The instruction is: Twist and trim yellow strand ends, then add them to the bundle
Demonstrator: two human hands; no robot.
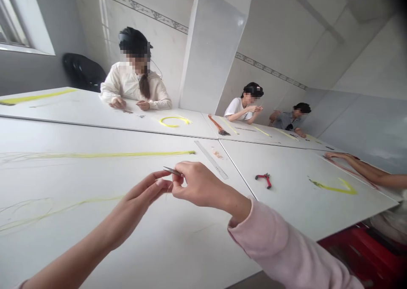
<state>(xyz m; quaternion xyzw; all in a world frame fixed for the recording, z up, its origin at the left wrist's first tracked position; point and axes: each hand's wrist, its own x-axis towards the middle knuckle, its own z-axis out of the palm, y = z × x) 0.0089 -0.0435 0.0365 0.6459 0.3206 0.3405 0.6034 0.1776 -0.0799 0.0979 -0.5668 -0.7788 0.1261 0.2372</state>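
My right hand (197, 183) is closed on a pair of pointed metal tweezers (172, 170), whose tips point left above my other hand. My left hand (143, 191) is pinched together just beside it, on something thin that I cannot make out clearly. A thin strand hangs between the two hands. Behind them a bundle of yellow wires (143, 154) lies across the white table (152, 246), its dark tips toward the ruler (211, 159). Looser yellow strands (79, 204) lie to the left of my left forearm.
Red-handled pliers (263, 180) and a bent yellow bundle (337, 188) lie to the right. Small pinkish scraps (218, 154) are beside the ruler. People sit across the table; a person's arm (359, 168) reaches in at the right edge.
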